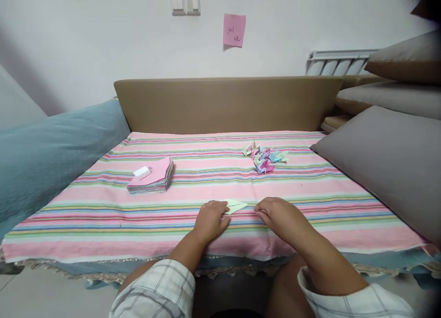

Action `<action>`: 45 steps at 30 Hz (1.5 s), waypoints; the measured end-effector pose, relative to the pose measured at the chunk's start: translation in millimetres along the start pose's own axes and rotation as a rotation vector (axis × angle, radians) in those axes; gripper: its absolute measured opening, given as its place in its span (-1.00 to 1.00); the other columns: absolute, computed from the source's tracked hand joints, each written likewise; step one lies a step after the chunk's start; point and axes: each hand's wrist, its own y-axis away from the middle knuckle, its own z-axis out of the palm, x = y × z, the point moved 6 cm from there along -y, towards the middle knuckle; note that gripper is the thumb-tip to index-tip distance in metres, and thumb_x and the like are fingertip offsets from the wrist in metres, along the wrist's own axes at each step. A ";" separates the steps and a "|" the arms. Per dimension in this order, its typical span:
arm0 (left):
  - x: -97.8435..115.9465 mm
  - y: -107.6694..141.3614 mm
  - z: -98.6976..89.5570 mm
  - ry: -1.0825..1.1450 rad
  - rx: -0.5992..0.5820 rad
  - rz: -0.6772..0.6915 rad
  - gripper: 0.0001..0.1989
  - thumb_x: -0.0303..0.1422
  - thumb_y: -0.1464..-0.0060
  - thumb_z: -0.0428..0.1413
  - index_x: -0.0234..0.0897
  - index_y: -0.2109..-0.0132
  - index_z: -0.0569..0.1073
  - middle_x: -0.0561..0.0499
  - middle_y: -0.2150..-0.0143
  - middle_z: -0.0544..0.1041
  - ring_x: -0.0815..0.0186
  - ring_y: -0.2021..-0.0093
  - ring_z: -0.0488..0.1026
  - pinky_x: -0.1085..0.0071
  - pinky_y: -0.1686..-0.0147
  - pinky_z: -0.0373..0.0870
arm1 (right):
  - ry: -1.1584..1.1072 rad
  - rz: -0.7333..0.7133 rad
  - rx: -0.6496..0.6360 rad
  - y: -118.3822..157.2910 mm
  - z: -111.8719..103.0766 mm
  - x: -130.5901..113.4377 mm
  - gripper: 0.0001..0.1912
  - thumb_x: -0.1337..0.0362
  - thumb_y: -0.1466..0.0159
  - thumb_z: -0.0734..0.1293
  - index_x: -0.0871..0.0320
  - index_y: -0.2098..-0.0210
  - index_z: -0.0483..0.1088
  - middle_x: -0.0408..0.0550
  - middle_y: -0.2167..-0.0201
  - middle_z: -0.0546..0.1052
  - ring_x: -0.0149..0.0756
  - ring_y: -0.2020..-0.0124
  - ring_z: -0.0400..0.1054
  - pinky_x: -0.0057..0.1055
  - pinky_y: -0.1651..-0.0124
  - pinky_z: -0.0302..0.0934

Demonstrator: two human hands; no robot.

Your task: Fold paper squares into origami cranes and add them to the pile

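Observation:
A pale green folded sheet of origami paper (235,206) lies on the striped cloth, its narrow point facing right. My left hand (211,220) holds its left end down, fingers over the paper and thumb at the near edge. Just right of the point, with a small gap, is my right hand (275,214); its fingers are curled together and nothing shows in them. Several small folded paper figures (264,158) in pink, purple, blue and green sit clustered farther back to the right. At the left stands a stack of coloured paper (156,176) with a white charger plug (142,172) on top.
The striped cloth (206,180) covers a sofa seat with a brown backrest (227,107). A blue-covered armrest (62,148) bounds the left, and grey cushions (389,157) pile up on the right. A pink note (234,30) and light switches (184,3) are on the wall.

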 end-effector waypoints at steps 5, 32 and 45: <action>-5.0 -3.8 -0.5 0.043 0.040 -0.013 -0.81 -0.31 0.03 0.15 -0.15 0.20 0.50 0.02 0.01 0.52 0.21 0.04 0.41 0.22 0.05 0.32 | -0.249 -0.125 0.011 -17.9 49.7 -0.4 -0.87 0.36 -0.17 0.32 0.11 0.28 0.49 -0.06 0.26 0.53 -0.27 0.17 0.36 -0.34 0.06 0.18; -20.2 -18.7 -0.3 0.113 0.080 -0.127 -0.88 -0.39 0.01 0.11 -0.26 0.48 0.45 -0.13 0.10 0.54 0.16 0.02 0.42 0.16 0.02 0.31 | -0.255 0.000 0.064 -38.0 88.9 9.2 -0.81 0.26 -0.22 0.25 0.15 0.51 0.36 -0.07 0.44 0.40 -0.28 0.31 0.26 -0.35 0.17 0.11; -21.8 -20.2 3.5 0.081 0.056 -0.222 -0.85 -0.41 0.06 0.16 -0.28 0.54 0.40 -0.16 0.04 0.48 0.11 0.01 0.39 0.15 0.01 0.28 | -0.265 0.058 0.069 -38.9 85.6 8.5 -0.86 0.27 -0.17 0.29 0.16 0.50 0.34 -0.07 0.43 0.40 -0.27 0.31 0.26 -0.37 0.20 0.11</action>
